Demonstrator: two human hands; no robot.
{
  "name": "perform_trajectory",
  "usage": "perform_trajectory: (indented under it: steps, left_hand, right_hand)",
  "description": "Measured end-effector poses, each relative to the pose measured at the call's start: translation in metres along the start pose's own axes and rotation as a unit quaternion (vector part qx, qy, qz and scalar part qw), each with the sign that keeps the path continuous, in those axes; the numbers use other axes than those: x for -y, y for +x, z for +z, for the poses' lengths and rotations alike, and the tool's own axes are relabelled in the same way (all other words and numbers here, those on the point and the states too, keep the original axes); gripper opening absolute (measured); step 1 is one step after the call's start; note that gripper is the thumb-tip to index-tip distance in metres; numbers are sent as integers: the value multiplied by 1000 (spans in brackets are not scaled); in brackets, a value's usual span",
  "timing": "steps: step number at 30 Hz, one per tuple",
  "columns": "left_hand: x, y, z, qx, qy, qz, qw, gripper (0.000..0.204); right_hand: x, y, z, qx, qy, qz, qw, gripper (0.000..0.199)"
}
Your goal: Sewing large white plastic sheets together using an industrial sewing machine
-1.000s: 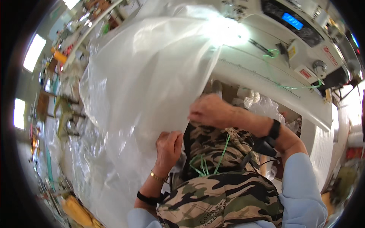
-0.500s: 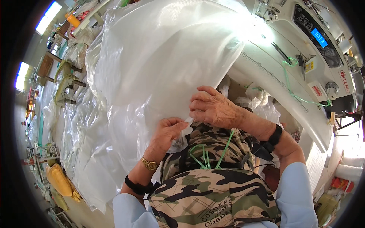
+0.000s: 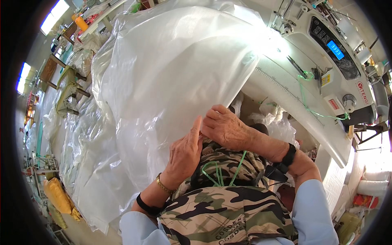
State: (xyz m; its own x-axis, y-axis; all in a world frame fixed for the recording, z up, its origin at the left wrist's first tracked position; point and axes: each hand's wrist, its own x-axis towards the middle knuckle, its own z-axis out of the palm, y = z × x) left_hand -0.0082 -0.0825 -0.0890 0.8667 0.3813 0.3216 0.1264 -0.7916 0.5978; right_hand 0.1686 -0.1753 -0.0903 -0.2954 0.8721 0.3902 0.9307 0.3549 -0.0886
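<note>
A large, translucent white plastic sheet [image 3: 175, 77] spreads from the sewing machine down to my lap. Its near edge is gathered between my two hands, which meet just above the camouflage apron [image 3: 228, 204]. My right hand [image 3: 226, 128] is closed on that edge, with its fingers curled and knuckles up. Pressed close beside it, my left hand [image 3: 184, 155] shows its back, one finger straight along the sheet and the others tucked out of sight. The pinched bit of plastic is hidden behind the fingers.
At right stands a white sewing machine [image 3: 326, 61] with a lit lamp and blue display. Black thread snips [image 3: 296, 65] and green string [image 3: 304, 98] lie on its bed. A wooden stool [image 3: 69, 87] and crumpled plastic [image 3: 85, 155] are at left, a yellow bundle [image 3: 57, 195] lower left.
My left hand has turned, its back now upward and a finger stretched forward, and has moved up and right against my right hand. The small plastic flap between them is now hidden.
</note>
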Motion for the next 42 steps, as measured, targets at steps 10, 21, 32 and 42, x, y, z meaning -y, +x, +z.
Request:
perform_trajectory:
  steps: [10, 21, 32, 42]
  left_hand:
    - [-1, 6, -13, -43, -36, 32, 998, 49]
    - [-13, 24, -20, -65, 7, 41, 997, 35]
    - [-9, 33, -29, -37, 67, 104, 992, 24]
    - [3, 54, -46, 78, -325, -136, 933, 14]
  right_hand:
    - [-10, 16, -21, -38, 86, 70, 993, 13]
    - [-34, 25, -48, -18, 138, 116, 984, 27]
    - [-47, 19, -48, -14, 91, 95, 991, 32]
    - [-115, -5, -57, -45, 66, 162, 983, 36]
